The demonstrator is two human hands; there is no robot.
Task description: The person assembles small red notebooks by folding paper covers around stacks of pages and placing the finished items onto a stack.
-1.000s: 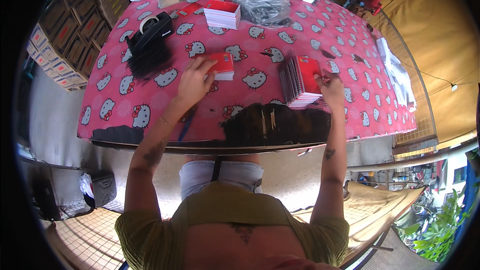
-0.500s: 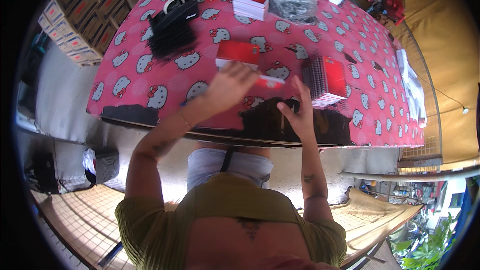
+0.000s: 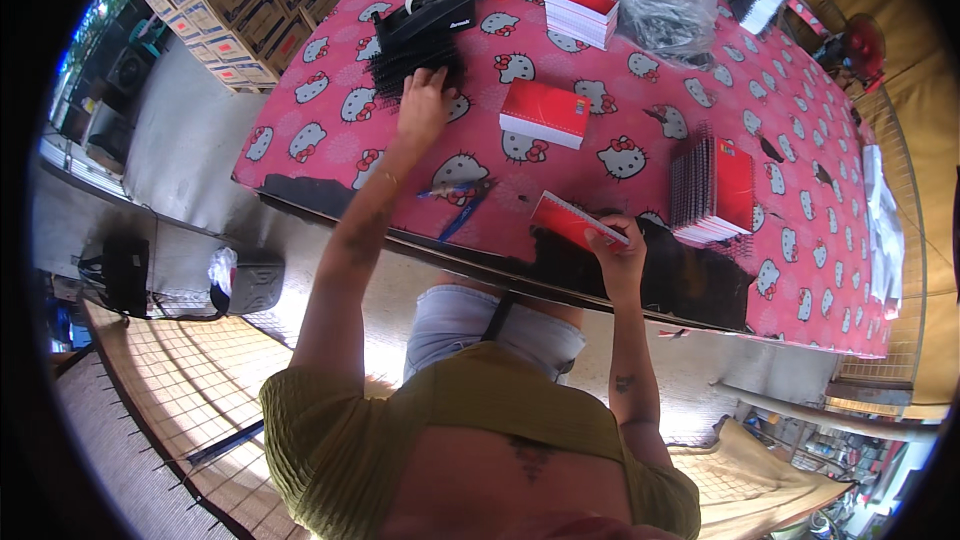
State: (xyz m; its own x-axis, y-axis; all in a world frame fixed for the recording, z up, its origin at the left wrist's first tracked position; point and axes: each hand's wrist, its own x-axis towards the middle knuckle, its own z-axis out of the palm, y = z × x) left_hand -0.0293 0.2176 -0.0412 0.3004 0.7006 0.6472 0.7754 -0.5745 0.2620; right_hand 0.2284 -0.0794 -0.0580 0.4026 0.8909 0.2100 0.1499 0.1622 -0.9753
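gripping a red notebook (image 3: pixel 575 223), right hand (image 3: pixel 618 252) closed; left hand (image 3: pixel 424 105) spread on black combs (image 3: pixel 410 68)

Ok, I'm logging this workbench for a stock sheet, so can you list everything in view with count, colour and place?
table: one, pink cartoon-cat cloth, centre
tape dispenser: one, black, far left of table
binding combs: one black pile, in front of the dispenser
booklet stacks: two, red covers, one far centre, one mid-table
spiral-bound booklets: one standing row, red, right
plastic bag: one, clear, far side
pens: about two, blue, near edge
cardboard boxes: many, brown, stacked left of the table
left hand: on the combs
right hand: holding a red booklet at the near edge
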